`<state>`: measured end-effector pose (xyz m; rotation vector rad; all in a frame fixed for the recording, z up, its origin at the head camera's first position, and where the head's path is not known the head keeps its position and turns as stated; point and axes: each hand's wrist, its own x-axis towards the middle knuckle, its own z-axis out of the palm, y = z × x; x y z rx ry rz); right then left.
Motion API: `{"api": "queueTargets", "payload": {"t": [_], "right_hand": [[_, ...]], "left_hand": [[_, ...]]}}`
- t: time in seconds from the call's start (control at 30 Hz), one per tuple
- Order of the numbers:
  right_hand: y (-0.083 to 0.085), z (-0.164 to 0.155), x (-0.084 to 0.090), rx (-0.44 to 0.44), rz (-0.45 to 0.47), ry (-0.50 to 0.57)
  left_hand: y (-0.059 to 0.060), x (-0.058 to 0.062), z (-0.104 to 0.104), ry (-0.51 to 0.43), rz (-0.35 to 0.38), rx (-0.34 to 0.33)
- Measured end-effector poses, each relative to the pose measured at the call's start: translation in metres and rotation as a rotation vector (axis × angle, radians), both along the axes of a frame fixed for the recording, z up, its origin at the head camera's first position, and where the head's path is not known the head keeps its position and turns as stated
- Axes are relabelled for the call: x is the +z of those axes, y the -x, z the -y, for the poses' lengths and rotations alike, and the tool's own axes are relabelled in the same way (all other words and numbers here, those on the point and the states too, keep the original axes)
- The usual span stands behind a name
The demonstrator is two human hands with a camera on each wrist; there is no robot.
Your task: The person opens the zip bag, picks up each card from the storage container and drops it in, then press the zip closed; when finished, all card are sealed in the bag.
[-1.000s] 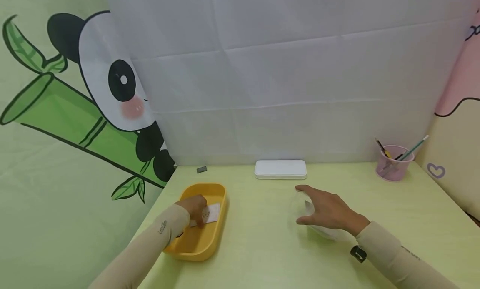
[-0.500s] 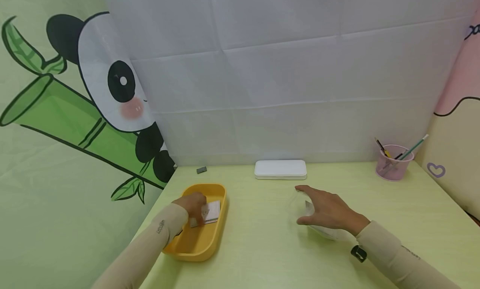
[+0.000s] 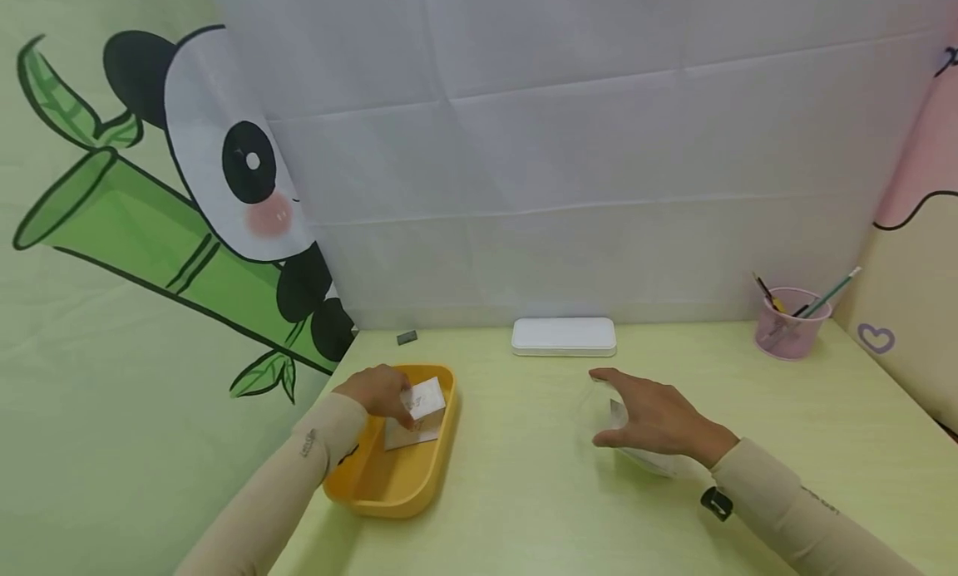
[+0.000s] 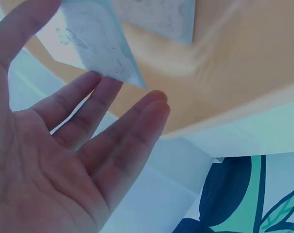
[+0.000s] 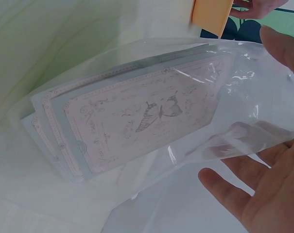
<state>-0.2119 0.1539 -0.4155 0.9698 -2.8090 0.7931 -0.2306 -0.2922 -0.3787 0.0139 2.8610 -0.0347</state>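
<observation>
My left hand (image 3: 380, 391) pinches a pale printed card (image 3: 427, 398) between thumb and fingertips, tilted up above the yellow tray (image 3: 443, 455). Another card (image 3: 415, 435) lies flat in the tray beneath it. In the left wrist view the pinched card (image 4: 91, 41) shows faint line patterns. To the right, my right hand (image 3: 662, 414) holds a clear plastic bag (image 3: 647, 461), thumb and fingers spread wide around its mouth. Inside the bag, the right wrist view shows several bordered cards (image 5: 147, 114), the top one printed with a butterfly.
A white flat case (image 3: 564, 337) lies at the back of the table (image 3: 524, 476). In the back right corner stands a pink mesh cup (image 3: 789, 327) with pencils. A small grey block (image 3: 407, 337) sits behind the tray.
My left hand has lifted one card from the tray and tilted it up, moving slightly back, leaving another card showing underneath. The right hand and bag stay in place.
</observation>
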Motion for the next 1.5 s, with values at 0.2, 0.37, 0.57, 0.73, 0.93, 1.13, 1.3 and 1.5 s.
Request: {"api": "queueTargets", "payload": {"t": [0.2,0.37,0.57,0.73,0.93,1.13,1.3,1.5], "right_hand": [[0.000,0.002,0.000,-0.001,0.006,-0.012],[0.000,0.003,0.001,-0.002,0.014,-0.013],[-0.001,0.003,0.003,0.017,-0.001,-0.011],[-0.002,0.004,0.002,0.017,0.000,-0.010],[-0.002,0.004,-0.002,0.012,-0.002,-0.011],[-0.003,0.006,-0.005,0.006,0.012,-0.018],[-0.002,0.009,-0.007,0.014,0.022,-0.022],[-0.002,0.012,-0.006,0.014,0.009,-0.030]], "left_hand": [[0.000,0.012,-0.003,0.005,-0.035,-0.027],[0.001,0.029,-0.020,0.018,-0.075,-0.115],[-0.002,0.048,-0.058,0.052,-0.124,-0.215],[-0.009,0.058,-0.093,0.085,-0.152,-0.326],[-0.021,0.070,-0.137,0.169,-0.219,-0.436],[-0.037,0.074,-0.172,0.196,-0.251,-0.506],[-0.042,0.070,-0.191,0.233,-0.263,-0.524],[-0.042,0.060,-0.205,0.289,-0.243,-0.537]]}}
